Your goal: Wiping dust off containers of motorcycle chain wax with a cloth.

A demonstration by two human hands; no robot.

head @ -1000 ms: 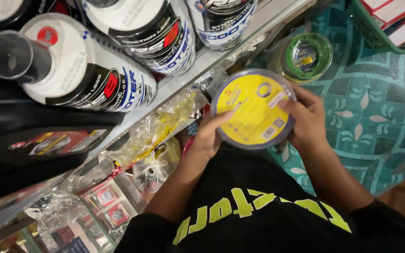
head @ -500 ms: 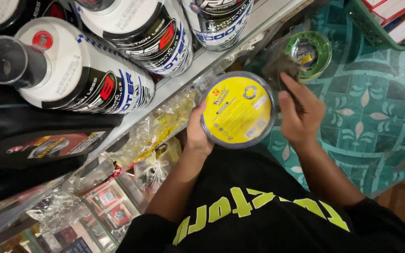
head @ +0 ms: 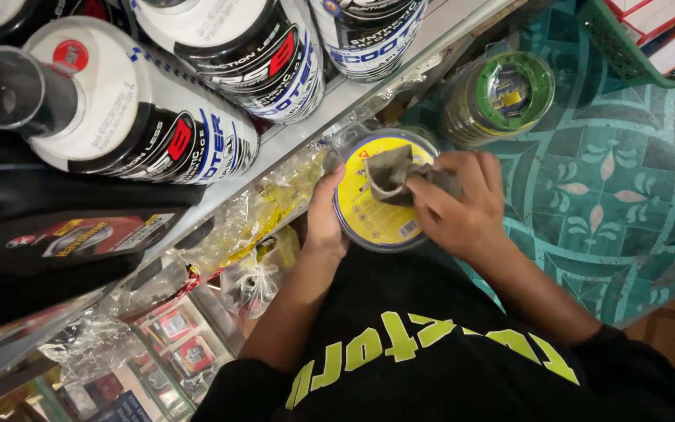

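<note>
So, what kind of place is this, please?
Probably a small motor-supplies shop: large oil bottles on a shelf, bagged small parts beneath, and the hands wiping a round yellow-labelled pack with a cloth.

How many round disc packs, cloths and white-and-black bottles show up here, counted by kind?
Yellow-labelled disc pack, held by left hand: 1
Green-labelled disc pack on the floor: 1
Grey cloth, under right hand: 1
White-and-black bottles on the shelf: at least 3
Total: at least 6
</note>
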